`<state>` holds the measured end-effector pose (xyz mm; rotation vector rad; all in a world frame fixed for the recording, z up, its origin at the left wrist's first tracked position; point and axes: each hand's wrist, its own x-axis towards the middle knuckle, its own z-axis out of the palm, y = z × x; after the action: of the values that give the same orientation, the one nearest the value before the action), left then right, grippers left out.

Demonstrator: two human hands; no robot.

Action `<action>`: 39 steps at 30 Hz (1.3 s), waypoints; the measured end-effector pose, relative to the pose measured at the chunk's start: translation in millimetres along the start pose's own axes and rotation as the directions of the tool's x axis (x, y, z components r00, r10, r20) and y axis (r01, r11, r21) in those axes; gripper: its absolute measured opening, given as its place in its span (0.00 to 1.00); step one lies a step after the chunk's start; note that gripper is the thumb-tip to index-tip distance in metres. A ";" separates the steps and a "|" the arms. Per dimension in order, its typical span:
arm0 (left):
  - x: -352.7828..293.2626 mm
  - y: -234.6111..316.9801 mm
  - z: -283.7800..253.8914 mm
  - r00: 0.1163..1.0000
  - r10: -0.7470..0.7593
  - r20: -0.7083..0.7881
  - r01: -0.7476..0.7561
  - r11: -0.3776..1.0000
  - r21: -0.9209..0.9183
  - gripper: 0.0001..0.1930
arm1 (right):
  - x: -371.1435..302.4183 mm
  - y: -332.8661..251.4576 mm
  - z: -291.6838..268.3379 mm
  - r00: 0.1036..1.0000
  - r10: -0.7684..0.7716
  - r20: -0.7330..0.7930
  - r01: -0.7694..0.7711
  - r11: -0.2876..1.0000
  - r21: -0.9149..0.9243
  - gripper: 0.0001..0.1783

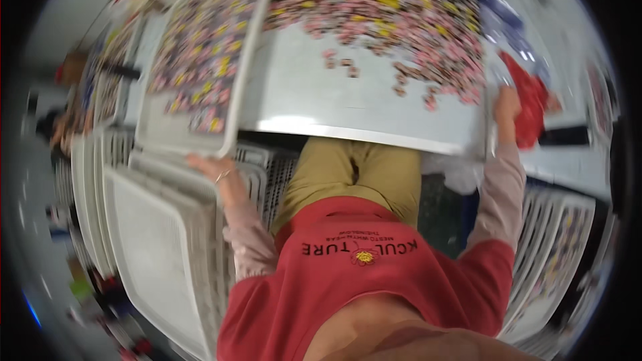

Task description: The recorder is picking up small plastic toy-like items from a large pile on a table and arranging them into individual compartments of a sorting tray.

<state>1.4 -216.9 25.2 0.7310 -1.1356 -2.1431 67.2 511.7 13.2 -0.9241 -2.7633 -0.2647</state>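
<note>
The left hand (212, 168), a ring on one finger, grips the near lower edge of a white plastic tray (200, 60), its fingers curled under the rim. The tray is tilted, its far end raised toward the top of the view, and it carries a dense spread of small jigsaw pieces (200, 47) in pink, yellow and purple. The tray lies at the left edge of a white tabletop (334, 103), overlapping its left side.

The right hand (507, 103) reaches up along the tabletop's right edge, fingers closed over that edge; whether it also pinches anything small cannot be told through the blur. Just beyond it lies a red cloth or bag (531, 103), and farther up some blue and white wrapping (501, 20).

On the tabletop a broad loose heap of puzzle pieces (394, 13), mostly pink with yellow, covers the far half and trails down the right side; a few strays (341, 63) sit apart on the bare near part.

Below the left hand, a stack of empty white trays (160, 241) leans on edge, crowding the space beside the person's khaki-clad legs (354, 174). On the right, more trays with pieces (555, 254) stand on edge. The red shirt (361, 274) fills the lower middle of the view. Further trays and blurred clutter line the far left.
</note>
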 end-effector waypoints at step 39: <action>-152.2 -111.0 115.7 0.063 -0.045 0.997 -0.920 0.385 0.076 0.41 | -96.9 -336.6 -83.2 0.899 -0.435 0.052 0.270 0.643 0.716 0.13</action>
<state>-5.4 3.8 14.7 -0.9793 -2.5428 -1.0398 -50.2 172.0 34.0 -0.2019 -2.8252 0.8425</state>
